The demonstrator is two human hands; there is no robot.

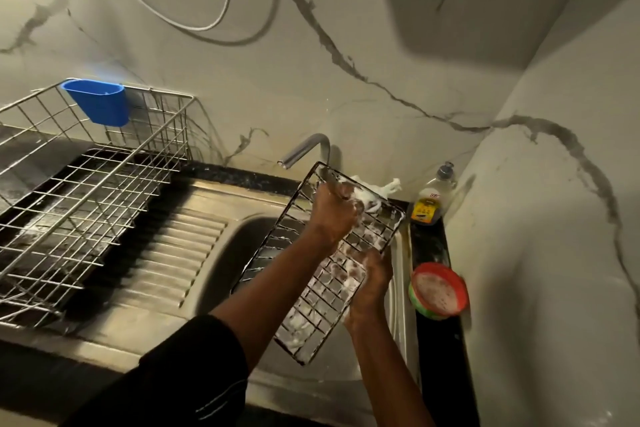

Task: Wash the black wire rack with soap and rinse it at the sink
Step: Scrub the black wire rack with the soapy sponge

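The black wire rack (309,324) is held tilted over the steel sink basin (242,250), its top end just under the faucet spout (304,149). White foam clings to its wires, thickest at the lower end and the top right corner. My left hand (332,215) is closed on the rack's upper part, with foam around the fingers. My right hand (372,282) grips the rack's right long edge, its fingers showing through the grid from behind. No water is visibly running.
A soap bottle (433,199) and a red-rimmed tub of soapy paste (438,289) stand on the dark ledge right of the sink. A white cloth (389,186) lies behind the rack. A steel dish basket (86,191) with a blue cup (98,102) stands left of the ribbed drainboard (180,253).
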